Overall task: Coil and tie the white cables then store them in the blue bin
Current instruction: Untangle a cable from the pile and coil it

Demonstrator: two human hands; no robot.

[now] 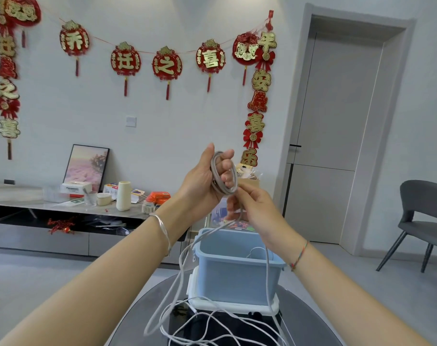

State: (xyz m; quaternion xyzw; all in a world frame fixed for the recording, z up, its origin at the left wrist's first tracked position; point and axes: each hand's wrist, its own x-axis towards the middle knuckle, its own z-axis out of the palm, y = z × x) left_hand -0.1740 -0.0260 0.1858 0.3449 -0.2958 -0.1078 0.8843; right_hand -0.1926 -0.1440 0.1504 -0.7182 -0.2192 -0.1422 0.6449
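Left hand (202,178), raised above the blue bin (235,273), has its fingers curled round a small coil (223,174) of white-grey cable, several loops stacked, thumb up at the top of the loops. Silver bangle (162,228) on that wrist. Right hand (252,208), also above the bin and just under the coil, pinches the free strand where it leaves the loops. Coloured string bracelet (298,257) on that wrist.

From the pinch the strand drops past the bin's left rim. Another run hangs over the bin's front-right wall. Both join the loose cables (212,325), thin, white and tangled in open loops on the dark round table (312,320) in front of the bin. One white loop shows inside the bin. The bin is pale blue plastic, open-topped, and sits on a white tray (237,307).

Writing: far left of the bin, a red vertical hanging (7,91) with gold characters, 之 and 喜 readable. Left of the bin, on the low cabinet, a white box (74,189) printed "Panasonic". High above the bin, a garland (167,64) of red medallions reads 乔 迁 之 喜. Above the bin to the right, another vertical hanging (261,81) reads 平 安 喜 乐. Far right of the bin, a grey chair (424,221).
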